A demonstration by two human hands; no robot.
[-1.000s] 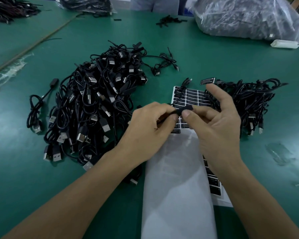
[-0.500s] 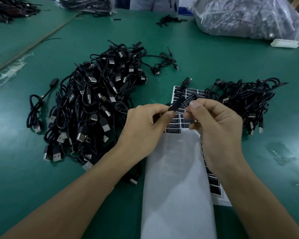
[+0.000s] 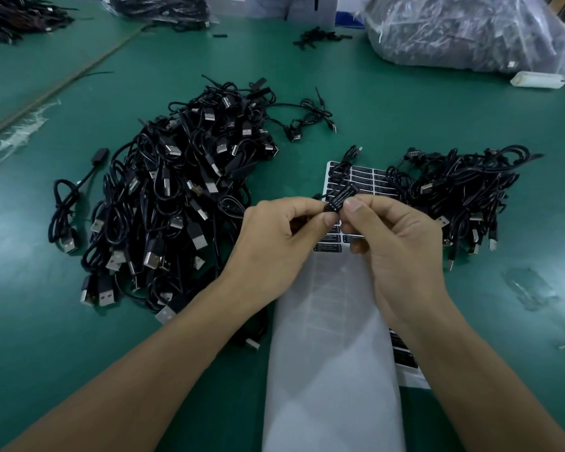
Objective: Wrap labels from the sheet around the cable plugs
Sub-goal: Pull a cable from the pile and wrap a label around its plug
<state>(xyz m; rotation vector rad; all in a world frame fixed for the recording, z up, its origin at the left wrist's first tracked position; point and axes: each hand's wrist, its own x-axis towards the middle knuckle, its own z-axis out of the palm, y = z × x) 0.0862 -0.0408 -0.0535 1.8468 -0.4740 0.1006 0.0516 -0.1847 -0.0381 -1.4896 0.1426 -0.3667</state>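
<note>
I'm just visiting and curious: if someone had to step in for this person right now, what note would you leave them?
Left hand and right hand together pinch one plug above the label sheet; a black label is on it, wrap probably being pressed down.
Big cable pile lies left of the sheet, smaller pile right, probably the finished ones.
Sheet's near part is bare backing; labels remain at its far end.
Left: finish this wrap, set it aside, carry on through the big pile.

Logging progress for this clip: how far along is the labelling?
Done, apparently: the smaller cable pile right of the label sheet, whose near rows are stripped. In hand: left hand and right hand pinch a labelled plug. Left: the bigger pile.
</note>
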